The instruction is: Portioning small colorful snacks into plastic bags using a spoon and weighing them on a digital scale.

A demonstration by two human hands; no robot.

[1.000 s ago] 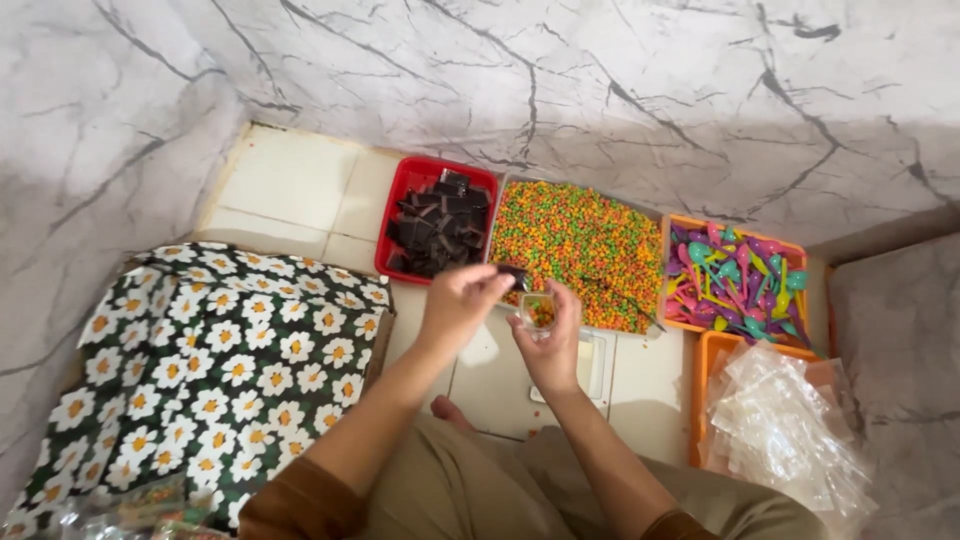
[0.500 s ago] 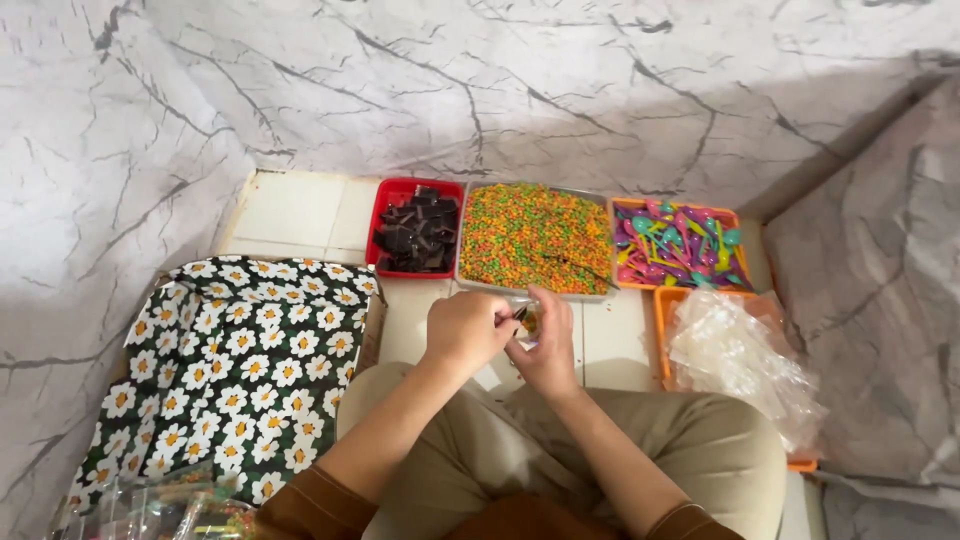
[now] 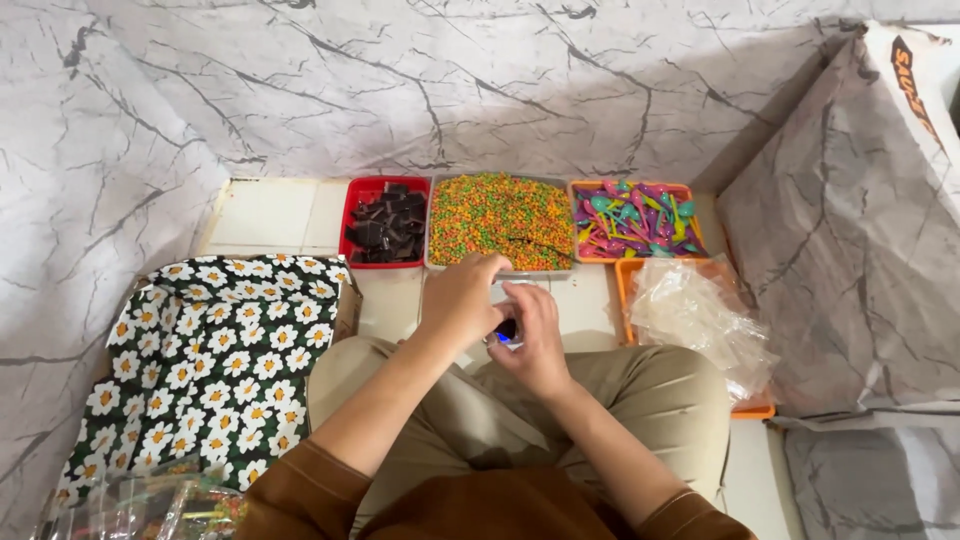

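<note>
Both hands meet over the lap: left hand [image 3: 462, 298] closed atop a small clear container [image 3: 505, 330], right hand [image 3: 535, 340] gripping it below. Looks like closing it; next needs firm press.

A floor of pale cream square tiles [image 3: 265, 212] carries everything, hemmed in by grey-veined marble-patterned sheeting. Along the far edge three trays sit side by side on it: a red plastic tray of dark brown chunks [image 3: 384, 228], a clear tray heaped with orange and green pellets [image 3: 500, 218], and an orange tray of many-coloured plastic spoons [image 3: 633, 220]. Nearer, an orange tray holding crumpled clear plastic bags [image 3: 700, 320] lies at the right, and a box draped in black cloth printed with white daisies [image 3: 210, 370] rests at the left.
</note>
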